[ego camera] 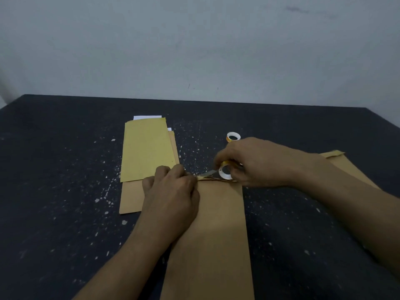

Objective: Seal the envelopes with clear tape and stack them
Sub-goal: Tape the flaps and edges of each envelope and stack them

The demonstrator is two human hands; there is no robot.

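Observation:
A long brown envelope [216, 230] lies lengthwise in front of me on the dark table [54, 169]. My left hand [173, 191] pinches the free end of a clear tape strip [205, 174] at the envelope's far left corner. My right hand [255, 163] grips a small tape roll [225, 171] at the far right corner, and the strip stretches between the two hands along the far edge.
A pile of yellow and brown envelopes [147, 150] with white paper showing lies at the left. A second tape roll [233, 137] stands behind my right hand. Another brown envelope [346, 165] lies under my right forearm. A grey wall rises behind the table.

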